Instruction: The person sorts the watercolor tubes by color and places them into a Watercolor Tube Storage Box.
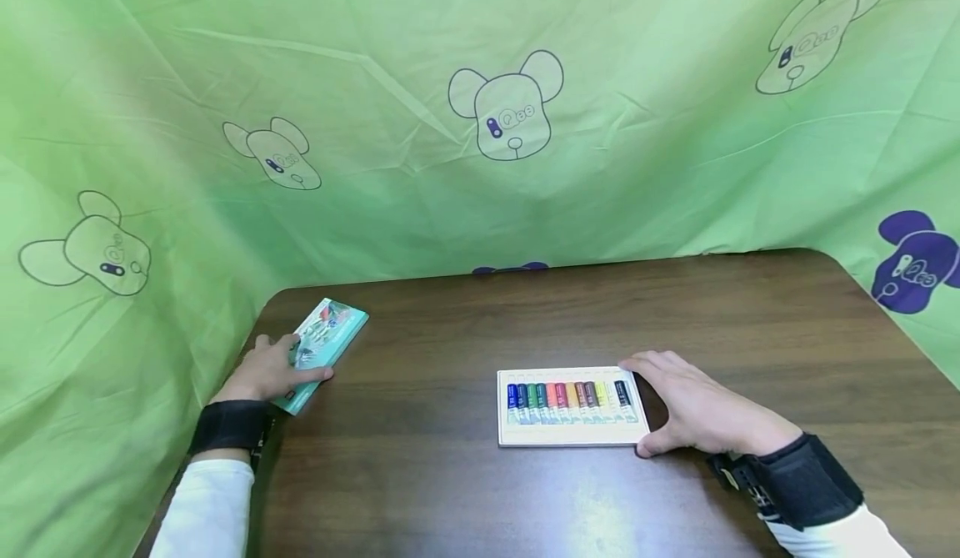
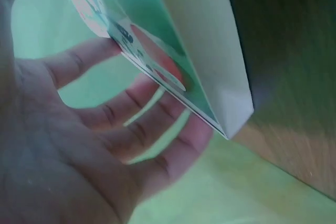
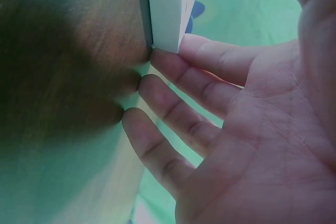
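Note:
On the table's left side, my left hand (image 1: pixel 262 370) grips a flat teal printed cardboard box (image 1: pixel 334 330), thumb across its near part and fingers at its left edge. The left wrist view shows the fingertips along one edge of the box (image 2: pixel 202 51), beside its pale side wall. A shallow white tray (image 1: pixel 570 436) lies right of centre, bearing a row of several colourful paint tubes (image 1: pixel 561 398). My right hand (image 1: pixel 701 408) holds its right end, thumb at the near corner and fingers at the far one. Seen from the right wrist, fingertips meet the tray's corner (image 3: pixel 167 14).
The brown wooden table (image 1: pixel 420 475) has rounded far corners. A green curtain (image 1: pixel 390 208) with mouse-head drawings hangs behind it and along its left side. Black bands (image 1: pixel 802 479) wrap both wrists.

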A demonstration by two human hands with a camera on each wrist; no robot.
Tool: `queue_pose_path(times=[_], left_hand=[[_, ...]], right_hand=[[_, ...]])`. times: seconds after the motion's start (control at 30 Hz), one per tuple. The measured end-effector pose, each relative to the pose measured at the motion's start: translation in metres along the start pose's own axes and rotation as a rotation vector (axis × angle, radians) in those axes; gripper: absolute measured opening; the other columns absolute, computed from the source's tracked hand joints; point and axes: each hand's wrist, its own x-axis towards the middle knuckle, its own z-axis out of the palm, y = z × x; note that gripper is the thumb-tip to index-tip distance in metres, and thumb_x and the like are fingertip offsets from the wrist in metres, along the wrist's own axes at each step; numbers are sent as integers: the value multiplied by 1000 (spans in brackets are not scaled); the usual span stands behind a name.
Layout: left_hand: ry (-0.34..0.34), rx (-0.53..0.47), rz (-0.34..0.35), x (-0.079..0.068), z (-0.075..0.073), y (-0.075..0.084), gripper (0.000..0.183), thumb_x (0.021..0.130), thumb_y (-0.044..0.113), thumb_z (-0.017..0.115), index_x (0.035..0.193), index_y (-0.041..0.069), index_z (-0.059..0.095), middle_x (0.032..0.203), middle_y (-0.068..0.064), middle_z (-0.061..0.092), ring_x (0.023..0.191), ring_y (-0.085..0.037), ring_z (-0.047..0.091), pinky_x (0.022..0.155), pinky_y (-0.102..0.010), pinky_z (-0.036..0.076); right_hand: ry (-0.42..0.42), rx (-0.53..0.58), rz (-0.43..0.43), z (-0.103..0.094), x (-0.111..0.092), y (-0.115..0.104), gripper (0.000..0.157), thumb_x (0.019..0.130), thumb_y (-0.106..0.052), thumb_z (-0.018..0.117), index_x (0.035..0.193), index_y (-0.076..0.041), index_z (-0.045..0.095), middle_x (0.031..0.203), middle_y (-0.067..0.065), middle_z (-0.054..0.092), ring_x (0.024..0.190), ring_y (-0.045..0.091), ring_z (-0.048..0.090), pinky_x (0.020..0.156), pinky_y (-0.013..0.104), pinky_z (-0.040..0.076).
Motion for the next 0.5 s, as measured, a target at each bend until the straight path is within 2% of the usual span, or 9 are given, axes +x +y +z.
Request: queue_pose_path(times=[0.17, 0.3, 0.5], left_hand=[[30, 66, -50, 0, 10, 16, 115, 70, 81, 51, 135, -13, 39, 104, -32, 40, 83, -39, 48, 69, -50, 46], [20, 81, -106, -2, 14, 31, 114, 72, 83, 46, 129, -16, 41, 101, -32, 39, 82, -40, 47, 66, -51, 46], [19, 74, -233, -9, 17, 57, 111, 75, 81, 43, 124, -18, 44, 98, -31, 37, 75, -39, 47, 60, -48, 47]], right_hand=[[1, -9, -5, 0, 0, 1, 100, 53, -57, 80, 132, -5, 50, 129, 6, 53, 118, 26, 46, 97, 49, 38], [-5, -10, 3, 0, 0, 1, 101, 53, -58, 80, 133, -5, 50, 129, 6, 52, 119, 26, 46, 97, 49, 38], [-8, 2, 16, -2, -1, -1, 101, 54, -59, 80, 133, -5, 49, 131, 7, 52, 121, 27, 44, 98, 51, 38]])
